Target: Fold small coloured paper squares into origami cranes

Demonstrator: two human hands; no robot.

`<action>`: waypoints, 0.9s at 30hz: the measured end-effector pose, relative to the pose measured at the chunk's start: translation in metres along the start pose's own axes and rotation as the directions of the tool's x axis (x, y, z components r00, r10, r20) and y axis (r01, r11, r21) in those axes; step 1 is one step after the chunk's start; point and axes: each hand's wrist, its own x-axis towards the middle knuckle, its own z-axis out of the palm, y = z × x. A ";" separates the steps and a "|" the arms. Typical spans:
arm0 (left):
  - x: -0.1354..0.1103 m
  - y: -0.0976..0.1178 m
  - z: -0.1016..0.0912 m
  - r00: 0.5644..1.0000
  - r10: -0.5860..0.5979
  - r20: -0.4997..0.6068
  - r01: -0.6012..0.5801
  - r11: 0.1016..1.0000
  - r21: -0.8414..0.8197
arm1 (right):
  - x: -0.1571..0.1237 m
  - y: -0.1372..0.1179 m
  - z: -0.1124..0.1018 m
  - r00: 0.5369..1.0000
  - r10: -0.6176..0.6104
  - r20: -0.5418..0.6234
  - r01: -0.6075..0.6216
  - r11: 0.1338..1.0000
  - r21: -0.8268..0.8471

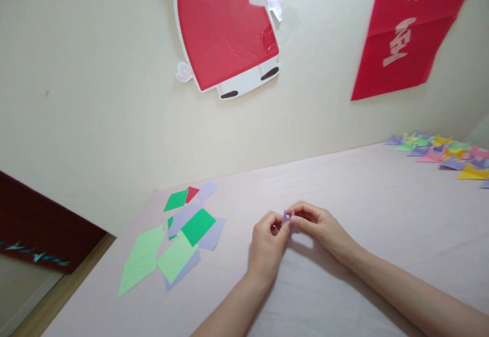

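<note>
A small folded piece of purple paper [284, 217] is pinched between my two hands above the pale cloth surface. My left hand [267, 242] grips it from the left with thumb and fingers together. From the right, my right hand [315, 222] holds its other side between thumb and forefinger. Two pointed tips of the paper stick up between the fingertips, while most of its lower part is hidden by the fingers.
Loose sheets of light green paper [143, 258], dark green paper [198, 227] and purple paper lie to the left, with a bit of red paper [192, 193]. Several folded paper figures [431, 155] stand at the far right. A wall [305, 118] borders the pale surface [237, 306].
</note>
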 end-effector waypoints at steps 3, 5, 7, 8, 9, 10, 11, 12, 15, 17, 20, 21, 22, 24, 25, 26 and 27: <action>0.000 0.001 0.000 1.000 0.000 0.009 0.000 1.000 0.013 | 0.000 0.001 -0.001 1.000 -0.011 -0.021 0.011 0.999 -0.032; -0.001 0.002 0.000 1.000 0.002 0.031 -0.003 1.000 0.026 | 0.000 0.000 -0.002 0.999 -0.008 -0.051 0.006 0.999 -0.036; -0.001 0.002 0.001 0.999 0.002 0.044 -0.003 0.999 0.036 | 0.000 0.000 -0.002 0.998 -0.001 -0.060 0.001 1.000 -0.007; -0.001 0.002 0.001 0.999 0.001 0.047 -0.003 0.999 0.042 | 0.000 0.000 -0.002 0.999 -0.002 -0.055 0.002 1.000 0.007; -0.001 0.002 0.002 0.999 0.003 0.049 -0.006 0.999 0.049 | 0.000 0.000 -0.002 0.999 -0.005 -0.046 0.006 1.000 0.018; -0.002 0.002 0.002 0.999 0.009 0.049 -0.012 0.998 0.060 | 0.000 -0.001 -0.001 0.999 -0.010 -0.039 0.011 1.000 0.023; -0.002 0.003 0.002 0.999 0.019 0.044 -0.022 0.997 0.072 | 0.000 -0.001 0.000 0.999 -0.017 -0.039 0.018 1.000 0.023; -0.002 0.004 0.002 0.999 0.034 0.028 -0.036 0.996 0.083 | 0.000 -0.001 0.000 0.999 -0.026 -0.047 0.027 0.999 0.021; -0.003 0.012 0.000 0.995 0.082 -0.056 -0.077 0.993 0.091 | 0.000 -0.002 0.000 0.995 -0.046 -0.088 0.046 0.999 0.004; -0.004 0.017 -0.002 0.989 0.117 -0.090 -0.110 0.991 0.074 | 0.000 -0.003 -0.001 0.994 -0.062 -0.092 0.060 0.998 -0.024; -0.004 0.022 -0.004 0.980 0.172 -0.096 -0.168 0.985 0.051 | -0.001 -0.003 -0.002 0.993 -0.096 -0.067 0.091 0.993 -0.076; -0.004 0.023 -0.004 0.978 0.183 -0.096 -0.179 0.983 0.049 | -0.001 -0.003 -0.002 0.992 -0.105 -0.063 0.099 0.991 -0.090; -0.004 0.023 -0.004 0.978 0.188 -0.095 -0.184 0.982 0.048 | -0.002 -0.003 -0.001 0.992 -0.111 -0.062 0.105 0.989 -0.103; -0.004 0.023 -0.004 0.978 0.191 -0.089 -0.188 0.981 0.046 | -0.002 -0.002 -0.001 0.991 -0.120 -0.064 0.111 0.986 -0.126; -0.004 0.022 -0.004 0.978 0.191 -0.084 -0.188 0.981 0.045 | -0.002 -0.002 -0.001 0.990 -0.124 -0.067 0.114 0.984 -0.138; -0.004 0.022 -0.004 0.978 0.192 -0.082 -0.189 0.981 0.042 | -0.002 -0.001 -0.001 0.989 -0.129 -0.068 0.118 0.982 -0.149; -0.004 0.022 -0.004 0.978 0.191 -0.079 -0.188 0.981 0.038 | -0.002 -0.001 -0.001 0.989 -0.134 -0.067 0.122 0.980 -0.159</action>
